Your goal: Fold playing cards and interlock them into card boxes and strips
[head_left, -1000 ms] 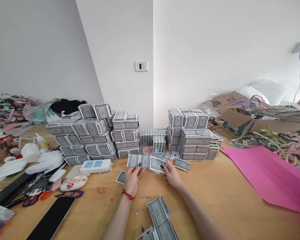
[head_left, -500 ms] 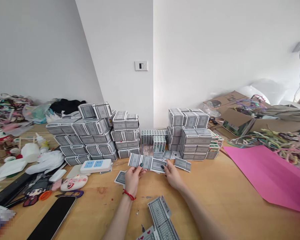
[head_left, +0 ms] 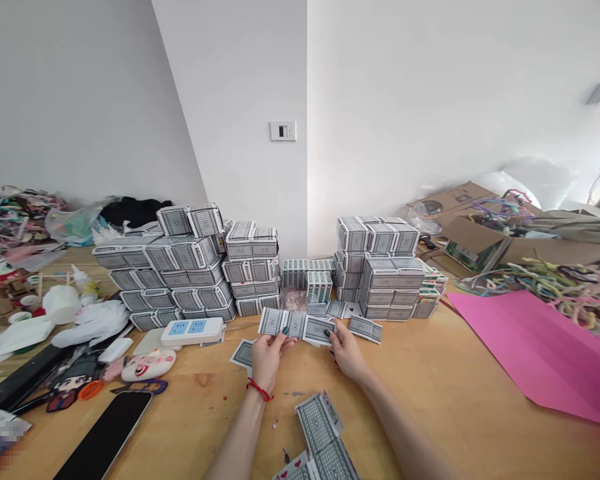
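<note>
A strip of grey-backed playing cards is held up over the table between both my hands. My left hand pinches its lower edge left of the middle, thumb on top. At its right end my right hand grips a card between thumb and fingers. Under my left hand a loose playing card lies face down. Another grey-backed card rests just right of my right hand. Nearer to me, between my forearms, stands a structure of folded cards, cut off by the bottom edge.
Stacked blocks of folded cards rise at the left, with more card blocks at the right. A white power strip, a phone and a pink sheet lie on the table. A cardboard box is behind.
Both hands and the card strip have shifted very slightly to the right. The hold on the strip looks the same.
</note>
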{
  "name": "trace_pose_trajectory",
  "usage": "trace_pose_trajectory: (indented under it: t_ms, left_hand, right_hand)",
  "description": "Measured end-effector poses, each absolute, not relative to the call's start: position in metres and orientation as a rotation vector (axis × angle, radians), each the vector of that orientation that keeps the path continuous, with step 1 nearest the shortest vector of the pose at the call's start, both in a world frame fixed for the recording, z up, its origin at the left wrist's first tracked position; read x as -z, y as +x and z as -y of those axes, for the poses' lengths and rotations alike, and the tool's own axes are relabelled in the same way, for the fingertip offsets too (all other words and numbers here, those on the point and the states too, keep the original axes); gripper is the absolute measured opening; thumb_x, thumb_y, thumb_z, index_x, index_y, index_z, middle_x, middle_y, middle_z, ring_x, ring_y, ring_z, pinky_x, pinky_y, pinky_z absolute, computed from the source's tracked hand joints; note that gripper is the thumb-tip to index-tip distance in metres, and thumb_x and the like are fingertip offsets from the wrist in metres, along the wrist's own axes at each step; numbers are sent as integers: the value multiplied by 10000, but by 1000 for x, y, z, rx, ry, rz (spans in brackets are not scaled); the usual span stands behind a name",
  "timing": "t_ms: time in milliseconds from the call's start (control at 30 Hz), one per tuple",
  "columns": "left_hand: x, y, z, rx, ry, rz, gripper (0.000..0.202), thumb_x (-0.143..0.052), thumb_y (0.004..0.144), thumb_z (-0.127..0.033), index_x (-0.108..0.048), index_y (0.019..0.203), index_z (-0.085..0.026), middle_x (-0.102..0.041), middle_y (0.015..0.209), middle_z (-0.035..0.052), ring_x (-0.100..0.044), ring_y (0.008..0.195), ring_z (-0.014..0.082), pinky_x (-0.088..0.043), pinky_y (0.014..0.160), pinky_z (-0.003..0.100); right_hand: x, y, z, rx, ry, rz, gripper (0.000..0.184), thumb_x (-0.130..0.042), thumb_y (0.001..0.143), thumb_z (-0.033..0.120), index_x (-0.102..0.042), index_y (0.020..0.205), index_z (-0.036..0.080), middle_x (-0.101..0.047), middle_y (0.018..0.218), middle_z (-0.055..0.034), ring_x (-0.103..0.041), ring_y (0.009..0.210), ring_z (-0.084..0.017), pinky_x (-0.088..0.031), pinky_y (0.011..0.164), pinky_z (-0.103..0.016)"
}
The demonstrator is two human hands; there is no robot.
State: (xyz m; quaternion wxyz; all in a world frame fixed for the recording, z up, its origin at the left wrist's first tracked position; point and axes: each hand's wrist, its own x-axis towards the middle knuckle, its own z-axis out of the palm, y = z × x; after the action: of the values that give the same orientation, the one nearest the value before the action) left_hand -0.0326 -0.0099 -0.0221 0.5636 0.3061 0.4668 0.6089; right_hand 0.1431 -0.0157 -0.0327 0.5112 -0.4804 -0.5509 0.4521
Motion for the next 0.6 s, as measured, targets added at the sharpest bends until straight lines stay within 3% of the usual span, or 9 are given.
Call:
trace_pose_trajectory:
  t_ms: [200,300,400,500,600]
  left_hand:
    - [11,-36,16,-1422,738,-911,138,-656,591,-198,-590,686,-121,-645,613,33,-611,575,157,-432,473,220]
    - [0,-37,18,-1485,636,-628,212,-618,627,-204,-601,835,-164,-656,813,47,-602,814,185,-469,658,280]
    - [-6,-42,18,-1518,449,-473,260,-554,680,-315,-588,904,-188,-629,926,77,-560,936,222,-437,786,376]
    - [-6,-49,15,-1585,272,-452,238,-513,709,-362,-586,844,-180,-626,801,59,-586,831,200,-431,798,392]
    - [-2,-54,11,-1622,155,-470,174,-515,709,-337,-561,704,-169,-570,621,6,-568,626,133,-461,695,314]
  right_hand:
    - [22,147,18,-1333,-1059,1284,327,-483,714,500,-413,850,210,-368,571,65,-311,401,-54,-251,320,-152]
    - [18,142,23,-1426,-972,1261,344,-505,703,510,-402,826,206,-350,509,95,-282,343,-34,-234,296,-141]
    - [19,128,29,-1565,-918,1281,362,-493,711,522,-371,833,204,-416,466,101,-370,297,-44,-289,292,-149]
    - [20,112,37,-1762,-904,1297,404,-505,694,538,-336,844,204,-533,503,59,-524,360,-109,-396,333,-193]
    - [19,104,42,-1888,-900,1310,403,-535,677,525,-342,800,193,-585,546,19,-580,414,-138,-425,345,-204]
